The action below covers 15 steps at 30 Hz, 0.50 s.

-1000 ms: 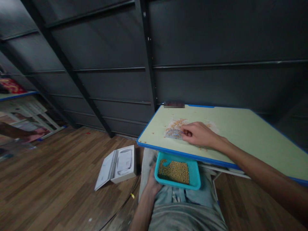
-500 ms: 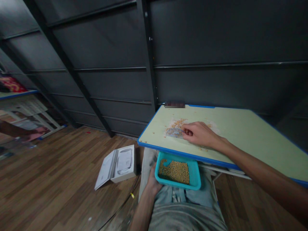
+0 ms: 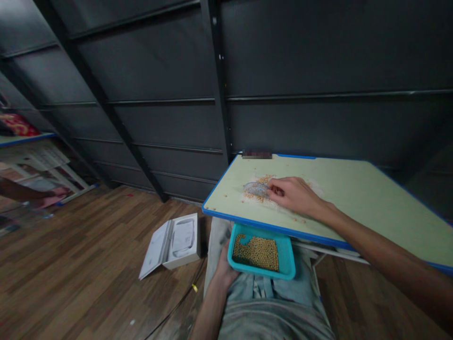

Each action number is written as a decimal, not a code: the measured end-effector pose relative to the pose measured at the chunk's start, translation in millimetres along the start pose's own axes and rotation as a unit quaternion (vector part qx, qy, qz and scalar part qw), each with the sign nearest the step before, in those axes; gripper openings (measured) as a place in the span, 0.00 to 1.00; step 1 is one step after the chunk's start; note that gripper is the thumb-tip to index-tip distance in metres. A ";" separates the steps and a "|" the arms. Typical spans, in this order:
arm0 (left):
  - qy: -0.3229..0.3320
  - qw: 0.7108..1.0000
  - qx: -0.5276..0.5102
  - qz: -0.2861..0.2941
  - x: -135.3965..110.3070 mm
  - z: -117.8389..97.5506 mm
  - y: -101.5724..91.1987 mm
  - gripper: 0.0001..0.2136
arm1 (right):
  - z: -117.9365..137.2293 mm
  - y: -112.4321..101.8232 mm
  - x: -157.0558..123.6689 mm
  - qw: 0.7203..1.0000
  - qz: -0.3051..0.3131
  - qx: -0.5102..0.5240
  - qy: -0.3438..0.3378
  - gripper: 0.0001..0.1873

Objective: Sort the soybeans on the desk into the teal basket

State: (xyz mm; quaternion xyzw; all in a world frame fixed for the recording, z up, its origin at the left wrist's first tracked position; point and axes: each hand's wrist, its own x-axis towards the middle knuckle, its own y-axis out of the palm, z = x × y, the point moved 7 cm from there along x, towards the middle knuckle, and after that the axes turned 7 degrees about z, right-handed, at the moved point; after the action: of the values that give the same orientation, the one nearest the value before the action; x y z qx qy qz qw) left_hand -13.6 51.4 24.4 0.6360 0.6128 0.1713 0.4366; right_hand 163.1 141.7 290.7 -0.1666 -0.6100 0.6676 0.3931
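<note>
My right hand (image 3: 295, 195) rests on the pale green desk (image 3: 354, 198), fingers pinched on a small clear plastic scoop (image 3: 255, 189) that lies among scattered yellow grains (image 3: 264, 180). My left hand (image 3: 223, 269) grips the left edge of a teal tray (image 3: 287, 264) half filled with yellow beans (image 3: 258, 251), held on my lap under the desk's blue front edge.
An opened white box (image 3: 174, 243) lies on the wooden floor to the left, with a dark cable (image 3: 177, 302) near it. Dark metal wall panels stand behind the desk. Another person's arm (image 3: 21, 192) shows at the far left by another desk.
My right hand has pushed the clear scoop a little farther away across the grains. The left hand and tray have stayed put.
</note>
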 end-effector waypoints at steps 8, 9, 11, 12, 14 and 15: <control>-0.004 1.000 -0.003 0.001 -0.5 0.1 0.1 0.15 | 2.9 4.6 0.2 0.999 0.022 0.006 -0.025 0.11; -0.004 1.000 -0.004 0.001 -0.5 0.3 0.0 0.15 | 3.8 4.9 0.1 0.999 0.025 0.009 -0.030 0.12; -0.006 1.000 -0.005 0.000 -0.5 0.6 -0.2 0.16 | 5.8 5.1 -0.2 0.999 0.029 0.018 -0.038 0.12; -0.009 1.000 -0.007 0.000 -0.4 0.9 -0.2 0.16 | 6.7 5.0 -0.4 0.998 0.031 0.025 -0.041 0.12; -0.014 1.000 -0.010 0.000 0.0 1.6 -0.2 0.16 | 8.4 4.9 -0.8 0.997 0.034 0.043 -0.049 0.11; -0.014 1.000 -0.010 0.000 0.3 1.7 -0.4 0.15 | 9.3 5.0 -1.0 0.997 0.036 0.051 -0.053 0.11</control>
State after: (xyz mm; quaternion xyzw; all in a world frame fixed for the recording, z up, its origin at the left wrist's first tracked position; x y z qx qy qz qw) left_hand -12.6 51.0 23.1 0.6337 0.6050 0.1681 0.4517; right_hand 155.7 134.9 287.6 -0.1324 -0.5888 0.7193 0.3441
